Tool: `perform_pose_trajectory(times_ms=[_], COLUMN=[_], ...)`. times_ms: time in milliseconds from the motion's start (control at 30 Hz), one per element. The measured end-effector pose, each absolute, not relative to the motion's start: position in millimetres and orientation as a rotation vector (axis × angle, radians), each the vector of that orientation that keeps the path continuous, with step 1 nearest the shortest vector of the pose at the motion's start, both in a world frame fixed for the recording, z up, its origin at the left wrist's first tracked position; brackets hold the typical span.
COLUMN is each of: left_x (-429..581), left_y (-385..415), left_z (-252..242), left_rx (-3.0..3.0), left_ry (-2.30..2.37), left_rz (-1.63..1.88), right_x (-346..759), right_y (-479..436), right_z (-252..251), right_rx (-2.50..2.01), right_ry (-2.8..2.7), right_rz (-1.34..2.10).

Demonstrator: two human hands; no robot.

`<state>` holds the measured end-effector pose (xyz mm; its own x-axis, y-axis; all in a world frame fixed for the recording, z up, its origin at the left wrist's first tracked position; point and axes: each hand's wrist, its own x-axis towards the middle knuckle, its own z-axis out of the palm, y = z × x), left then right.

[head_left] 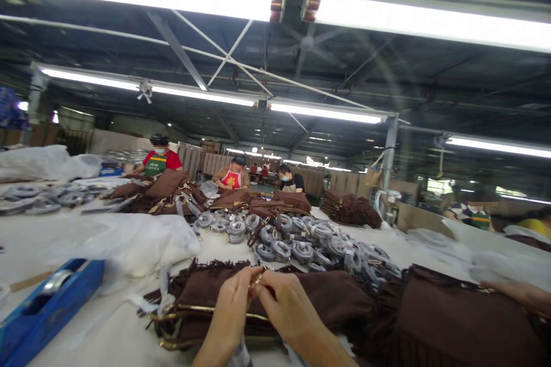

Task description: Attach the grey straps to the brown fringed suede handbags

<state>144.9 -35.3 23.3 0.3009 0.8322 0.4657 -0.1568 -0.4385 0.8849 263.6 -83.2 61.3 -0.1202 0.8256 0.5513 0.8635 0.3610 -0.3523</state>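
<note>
A brown fringed bag (331, 298) with gold trim lies on the white table (107, 338) in front of me. My left hand (230, 309) and my right hand (286, 304) meet above it, fingers pinched together on a small gold metal piece (257, 281) at the bag's top edge. Both hands are closed around that piece. Just beyond the bag lies a heap of coiled grey straps in clear wrap (301, 243).
A blue tape dispenser (47, 309) sits at the near left, a crumpled white plastic bag (129, 241) behind it. More brown bags (451, 321) lie to the right, where another person's hand (520, 295) rests. Stacks of brown bags (350, 209) and several seated workers (159, 160) fill the far side.
</note>
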Motion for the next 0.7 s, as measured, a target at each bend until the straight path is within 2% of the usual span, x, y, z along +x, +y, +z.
perform_pose_trajectory(times_ms=[200, 433, 533, 700], left_x=[136.8, 151.4, 140.3, 96.3], left_y=[-34.1, -36.4, -22.5, 24.1], left_z=[58.3, 111.7, 102.1, 30.6], left_rx=[2.513, 2.728, 2.686, 2.867], left_ry=[1.008, 0.566, 0.566, 0.942], left_rz=[1.224, 0.963, 0.822, 0.424], right_x=[283.9, 283.2, 291.2, 334.0], right_y=[-87.7, -85.0, -76.2, -64.9], right_z=[46.7, 48.9, 45.9, 28.1], right_rx=[-1.219, -1.034, -1.005, -0.836], right_ry=[-1.615, -1.756, -1.640, -1.263], right_rz=[-0.150, -0.115, 0.314, 1.193])
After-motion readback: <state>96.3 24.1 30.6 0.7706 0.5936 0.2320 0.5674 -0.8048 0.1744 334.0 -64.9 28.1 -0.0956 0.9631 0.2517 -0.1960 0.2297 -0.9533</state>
